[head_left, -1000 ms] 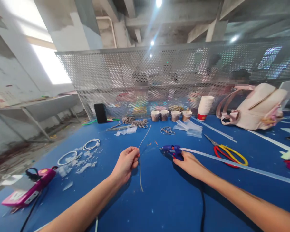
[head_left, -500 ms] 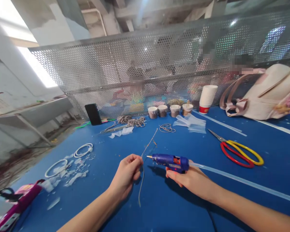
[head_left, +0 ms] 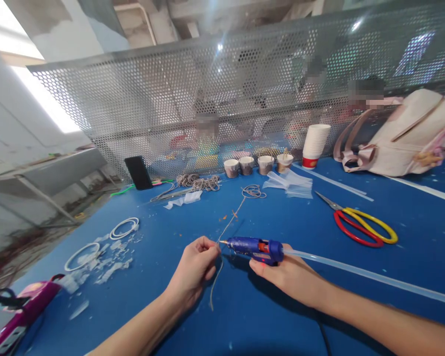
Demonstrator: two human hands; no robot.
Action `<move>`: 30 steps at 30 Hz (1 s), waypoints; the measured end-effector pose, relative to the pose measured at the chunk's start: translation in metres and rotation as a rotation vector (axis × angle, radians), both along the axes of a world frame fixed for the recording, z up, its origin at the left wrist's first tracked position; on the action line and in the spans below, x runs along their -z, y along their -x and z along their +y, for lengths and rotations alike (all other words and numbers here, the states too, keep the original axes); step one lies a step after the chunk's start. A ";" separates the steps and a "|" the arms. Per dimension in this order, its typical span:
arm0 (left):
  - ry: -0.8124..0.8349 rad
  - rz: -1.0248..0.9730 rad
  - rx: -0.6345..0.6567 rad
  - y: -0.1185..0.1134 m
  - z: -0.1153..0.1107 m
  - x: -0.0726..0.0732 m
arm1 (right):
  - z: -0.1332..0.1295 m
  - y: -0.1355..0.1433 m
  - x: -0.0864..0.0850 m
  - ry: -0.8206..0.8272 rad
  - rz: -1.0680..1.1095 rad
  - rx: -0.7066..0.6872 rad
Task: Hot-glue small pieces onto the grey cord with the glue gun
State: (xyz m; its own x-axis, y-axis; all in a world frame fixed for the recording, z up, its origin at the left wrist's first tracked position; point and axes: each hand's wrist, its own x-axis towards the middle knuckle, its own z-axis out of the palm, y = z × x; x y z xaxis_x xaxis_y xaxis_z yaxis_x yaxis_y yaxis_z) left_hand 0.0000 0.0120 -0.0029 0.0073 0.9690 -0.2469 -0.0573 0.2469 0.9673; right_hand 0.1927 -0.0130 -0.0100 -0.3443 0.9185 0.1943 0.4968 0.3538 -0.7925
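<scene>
A thin grey cord (head_left: pixel 233 216) is pinched between the thumb and fingers of my left hand (head_left: pixel 197 262). One end of it hangs below the fingers, and the other runs up toward a loose coil of cord (head_left: pixel 253 192). My right hand (head_left: pixel 292 274) is wrapped round a blue glue gun (head_left: pixel 250 246), with a red light showing near the grip. The gun's metal nozzle points left and is at the cord, right beside my left fingertips. Out of the gun's back comes a long clear glue stick (head_left: pixel 371 278).
Scissors with red and yellow handles (head_left: pixel 359 225) lie at right. Behind are paper cups (head_left: pixel 266 165), stacked cups (head_left: pixel 316 146), clear strips (head_left: pixel 291 184), a phone (head_left: pixel 138 173) and a bag (head_left: pixel 400 141). White rings (head_left: pixel 82 257) and a purple power strip (head_left: pixel 25 311) are at left.
The glue gun has come left, so its nozzle is now at the cord by my left fingers. The upper cord looks straighter. The whole view has shifted slightly.
</scene>
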 end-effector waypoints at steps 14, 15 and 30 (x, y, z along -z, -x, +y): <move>0.016 -0.026 0.054 0.002 -0.002 0.002 | -0.001 0.002 0.000 0.004 0.004 0.017; 0.015 -0.022 0.056 0.002 -0.002 0.002 | -0.001 0.002 0.000 0.000 0.008 0.018; 0.008 -0.024 0.055 0.003 -0.003 0.005 | -0.003 0.002 0.000 0.036 0.059 0.037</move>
State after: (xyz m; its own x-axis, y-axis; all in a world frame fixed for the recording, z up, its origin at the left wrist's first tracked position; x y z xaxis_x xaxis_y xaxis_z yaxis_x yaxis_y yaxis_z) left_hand -0.0034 0.0090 -0.0077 0.0671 0.9650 -0.2534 -0.0669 0.2577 0.9639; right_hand 0.1905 -0.0162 -0.0097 -0.2990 0.9372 0.1796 0.4612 0.3067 -0.8326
